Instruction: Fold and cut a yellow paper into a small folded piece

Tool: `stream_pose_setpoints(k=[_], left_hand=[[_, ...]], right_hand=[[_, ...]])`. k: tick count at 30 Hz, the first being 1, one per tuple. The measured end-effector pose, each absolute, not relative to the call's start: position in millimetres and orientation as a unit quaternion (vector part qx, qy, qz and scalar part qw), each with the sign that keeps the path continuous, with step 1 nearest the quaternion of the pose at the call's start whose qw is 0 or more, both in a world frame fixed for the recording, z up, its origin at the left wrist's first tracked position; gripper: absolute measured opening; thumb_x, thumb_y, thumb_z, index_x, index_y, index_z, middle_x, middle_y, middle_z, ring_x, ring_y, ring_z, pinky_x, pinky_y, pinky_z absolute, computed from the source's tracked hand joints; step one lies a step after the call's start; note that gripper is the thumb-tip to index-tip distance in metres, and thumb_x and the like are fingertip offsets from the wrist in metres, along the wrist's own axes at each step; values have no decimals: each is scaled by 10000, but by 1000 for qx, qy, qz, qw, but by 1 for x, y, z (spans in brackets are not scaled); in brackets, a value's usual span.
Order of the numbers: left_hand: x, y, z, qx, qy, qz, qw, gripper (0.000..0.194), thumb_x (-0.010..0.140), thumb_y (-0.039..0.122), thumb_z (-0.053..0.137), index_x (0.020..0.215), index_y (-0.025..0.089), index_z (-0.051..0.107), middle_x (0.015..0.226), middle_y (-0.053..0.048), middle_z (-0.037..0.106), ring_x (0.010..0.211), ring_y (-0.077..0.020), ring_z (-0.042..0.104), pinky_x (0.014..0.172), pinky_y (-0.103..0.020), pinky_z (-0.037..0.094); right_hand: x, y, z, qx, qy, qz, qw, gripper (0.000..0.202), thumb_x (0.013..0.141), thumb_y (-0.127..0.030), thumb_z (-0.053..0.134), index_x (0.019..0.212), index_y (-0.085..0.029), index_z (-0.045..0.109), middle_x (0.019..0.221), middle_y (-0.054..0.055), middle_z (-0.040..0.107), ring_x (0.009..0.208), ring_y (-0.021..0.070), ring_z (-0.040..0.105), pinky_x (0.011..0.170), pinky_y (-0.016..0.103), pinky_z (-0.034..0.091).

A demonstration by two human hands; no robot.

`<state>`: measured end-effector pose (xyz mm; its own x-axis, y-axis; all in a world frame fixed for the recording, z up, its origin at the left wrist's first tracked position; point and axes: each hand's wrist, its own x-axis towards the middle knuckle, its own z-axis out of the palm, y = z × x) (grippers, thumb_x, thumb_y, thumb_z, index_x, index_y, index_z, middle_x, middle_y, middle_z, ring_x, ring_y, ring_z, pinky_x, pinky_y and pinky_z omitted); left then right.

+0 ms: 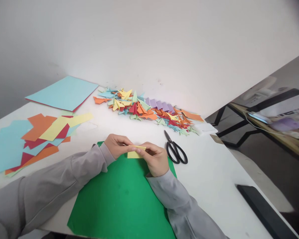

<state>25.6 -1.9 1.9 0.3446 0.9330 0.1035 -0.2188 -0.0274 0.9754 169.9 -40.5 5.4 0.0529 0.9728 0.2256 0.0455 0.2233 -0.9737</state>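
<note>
A small piece of yellow paper [134,155] is held up between both my hands, over the far part of a green sheet [124,199]. My left hand [117,145] pinches its left side, and my right hand [155,158] grips its right side with the thumb across the front. The paper looks folded along its top edge, though my fingers cover part of it. Just right of my right hand, black-handled scissors [175,149] lie on the white table [209,186], blades pointing away from me.
Along the wall lies a long heap of small folded paper planes [139,108] in several colours. To the left are loose coloured paper scraps [54,127] and a stack of light-blue sheets [64,91]. A dark flat object [261,207] lies near the right table edge.
</note>
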Motion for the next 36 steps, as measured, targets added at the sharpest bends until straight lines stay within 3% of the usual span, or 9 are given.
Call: stream_pose_setpoints(k=[6, 15, 21, 28, 36], left_hand=[[24, -3, 6, 553, 356, 442, 609, 191, 549, 315, 703, 577, 126, 685, 554, -30, 652, 521, -109, 546, 507, -224, 449], [25, -3, 6, 508, 401, 433, 628, 94, 511, 205, 709, 536, 121, 675, 487, -16, 639, 452, -97, 540, 469, -211, 433], [26, -4, 7, 518, 396, 433, 622, 104, 518, 215, 706, 542, 121, 668, 506, -18, 648, 476, -102, 553, 495, -217, 443], [25, -2, 3, 526, 390, 414, 633, 151, 498, 244, 724, 548, 118, 656, 500, -17, 635, 474, -106, 550, 496, -228, 445], [24, -5, 10, 584, 345, 401, 615, 238, 610, 347, 654, 617, 109, 665, 522, -18, 601, 496, -100, 525, 490, -225, 437]], right_hand=[[171, -40, 3, -478, -540, 413, 557, 63, 590, -238, 708, 605, -187, 673, 553, -9, 600, 500, 105, 489, 472, 236, 390], [170, -42, 3, -484, -528, 451, 532, 122, 572, -289, 720, 584, -184, 660, 538, -15, 607, 490, 110, 503, 478, 241, 412], [172, -42, 5, -507, -559, 404, 518, 190, 681, -335, 620, 580, -177, 654, 500, -18, 557, 477, 99, 440, 456, 229, 356], [172, -43, 7, -495, -601, 357, 517, 200, 704, -315, 601, 569, -175, 647, 516, -12, 523, 494, 104, 415, 461, 235, 331], [172, -41, 6, -481, -576, 341, 567, 102, 711, -237, 609, 666, -211, 696, 625, 8, 626, 587, 136, 520, 542, 264, 394]])
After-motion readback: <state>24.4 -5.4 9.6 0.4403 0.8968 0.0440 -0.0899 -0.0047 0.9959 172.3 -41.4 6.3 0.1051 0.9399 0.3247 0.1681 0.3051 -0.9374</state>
